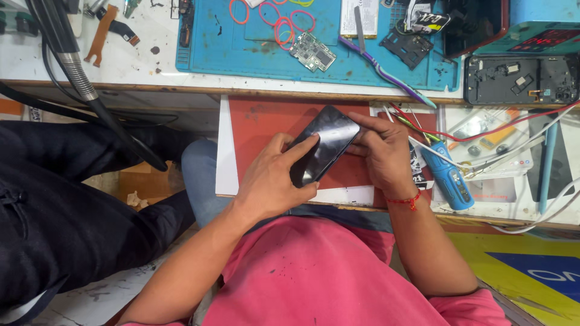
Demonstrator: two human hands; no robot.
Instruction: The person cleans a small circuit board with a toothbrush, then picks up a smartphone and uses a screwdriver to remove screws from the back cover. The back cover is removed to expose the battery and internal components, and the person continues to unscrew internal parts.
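Above red mat (266, 121), we hold black phone (323, 151): left hand (272, 181) fingers grasp its near end, thumb on glass; right hand (380, 154) fingers pinch far corner. Phone looks closed; circuit board (312, 52) lies beyond mat, on table (151, 66).

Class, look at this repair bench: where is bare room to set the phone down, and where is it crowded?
Bare: the red board left of the phone, and the white benchtop left of the blue mat. Crowded: the mat's top with rubber bands and circuit board, and the wire-strewn area by the blue tool.
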